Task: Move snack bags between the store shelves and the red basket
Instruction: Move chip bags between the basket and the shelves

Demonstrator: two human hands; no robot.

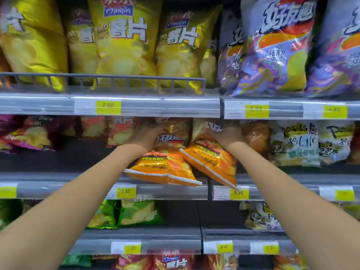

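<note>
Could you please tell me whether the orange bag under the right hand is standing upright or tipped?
Tipped. The orange bag under the right hand leans forward, its bottom edge jutting past the shelf edge over the price strip.

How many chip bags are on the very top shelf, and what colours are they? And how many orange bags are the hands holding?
Yellow bags on the top shelf: 4
Purple bags on the top shelf: 3
Orange bags in the hands: 2, one in the left hand (bag) and one in the right hand (bag)
Total: 9 bags
</note>
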